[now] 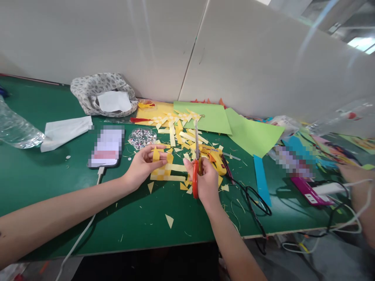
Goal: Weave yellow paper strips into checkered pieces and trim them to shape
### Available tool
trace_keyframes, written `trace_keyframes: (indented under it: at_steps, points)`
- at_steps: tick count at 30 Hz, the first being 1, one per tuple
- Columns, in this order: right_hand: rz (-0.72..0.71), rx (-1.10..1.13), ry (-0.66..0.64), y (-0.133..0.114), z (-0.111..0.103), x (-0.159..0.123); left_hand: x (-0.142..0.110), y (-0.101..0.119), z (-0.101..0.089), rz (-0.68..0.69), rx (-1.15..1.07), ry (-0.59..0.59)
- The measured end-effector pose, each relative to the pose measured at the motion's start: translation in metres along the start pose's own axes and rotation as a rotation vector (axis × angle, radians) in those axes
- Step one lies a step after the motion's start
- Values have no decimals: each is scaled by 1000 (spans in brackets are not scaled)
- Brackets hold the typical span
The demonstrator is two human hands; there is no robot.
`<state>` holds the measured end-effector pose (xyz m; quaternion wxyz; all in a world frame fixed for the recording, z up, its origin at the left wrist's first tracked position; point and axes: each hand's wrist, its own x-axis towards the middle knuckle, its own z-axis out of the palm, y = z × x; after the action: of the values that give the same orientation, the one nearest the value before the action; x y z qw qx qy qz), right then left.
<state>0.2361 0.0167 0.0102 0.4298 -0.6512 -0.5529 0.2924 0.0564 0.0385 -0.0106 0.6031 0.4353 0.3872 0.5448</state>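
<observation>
My left hand [145, 164] pinches a woven piece of yellow and cream paper strips [161, 173], whose loose strip ends reach toward my right hand. In my right hand [207, 181] is a pair of scissors [195, 177] with orange handles, its blades pointing away from me. The blades stand apart from the woven piece. Just beyond both hands lies a heap of cut yellow and cream paper strips [187, 136]. A yellow tool with a black cord [220, 164], perhaps a glue gun, is partly hidden behind my right hand.
A phone [107, 146] on a white cable lies at left, near a clear bead box [143, 138]. A patterned fabric pouch [102, 93] and green paper sheets [202, 117] are at the back. A magenta power strip [310, 191] and another person's arm [357, 195] are at right.
</observation>
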Motion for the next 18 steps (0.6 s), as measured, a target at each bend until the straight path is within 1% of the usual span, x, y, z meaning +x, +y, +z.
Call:
trace_keyframes:
  at_steps: [2, 4, 5, 7, 9, 11, 14, 15, 16, 18]
  points:
    - [48, 97, -27, 2, 0, 1, -5, 1, 0, 113, 82, -11]
    - [76, 171, -78, 4, 1, 1, -11, 1, 1, 274, 208, -70]
    - [73, 193, -100, 5, 2, 1, -14, 1, 1, 368, 297, -123]
    - [43, 216, -123, 7, 3, 2, -20, 0, 0, 522, 455, -294]
    - [10, 230, -128, 8, 5, 3, -23, 0, 0, 591, 569, -414]
    - [-2, 250, -112, 9, 7, 4, -24, 1, 1, 578, 622, -464]
    - [11, 327, -80, 9, 6, 5, -24, 6, 1, 495, 565, -465]
    - [27, 370, -84, 8, 5, 5, -23, 8, 1, 469, 521, -442]
    - [46, 413, -94, 6, 4, 5, -22, 9, 1, 441, 478, -395]
    - [81, 480, -121, 3, 1, 5, -18, 10, 2, 364, 400, -231]
